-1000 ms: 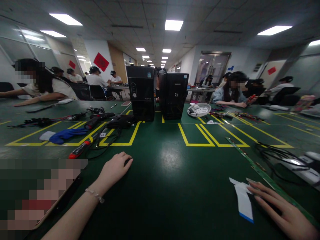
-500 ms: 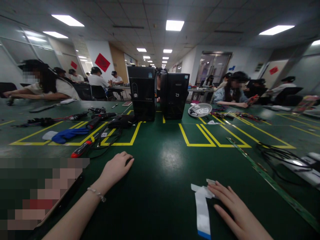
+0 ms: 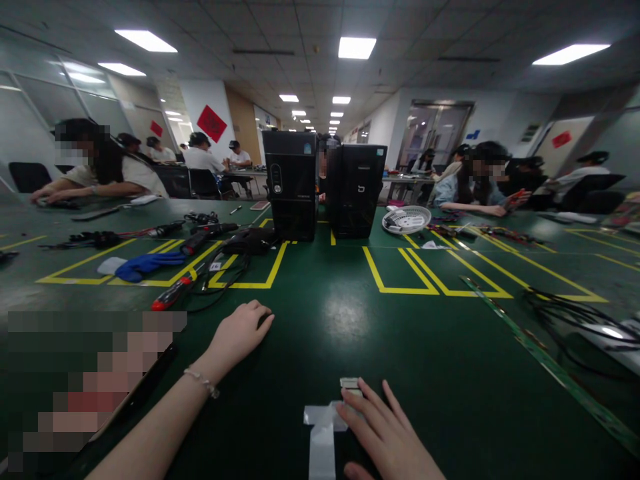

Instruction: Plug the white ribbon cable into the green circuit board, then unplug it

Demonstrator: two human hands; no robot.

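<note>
My left hand point(image 3: 243, 335) rests on the green table point(image 3: 280, 413), fingers bent downward, thumb apart, holding nothing I can see. A clear bead bracelet point(image 3: 202, 383) circles that wrist. Lower right of the middle, my right hand point(image 3: 383, 427) lies palm down with its fingers spread. Its fingertips touch a white flat ribbon cable point(image 3: 323, 447), which has a crosswise piece near its top. A small pale end piece point(image 3: 350, 383) shows just beyond the fingertips. The cable's lower end is cut off by the picture edge.
Two black computer towers point(image 3: 290, 187) stand ahead. To the left lie a red-and-black screwdriver point(image 3: 173, 293), a blue glove point(image 3: 150, 265) and dark cables. A long green circuit strip point(image 3: 545, 360) and black cables point(image 3: 555, 320) lie right, a white basket point(image 3: 407, 219) farther back. Other people sit around.
My right hand has slid left across the table, and the white ribbon cable has moved left with it. My left hand stays in place on the table. The view has shifted slightly.
</note>
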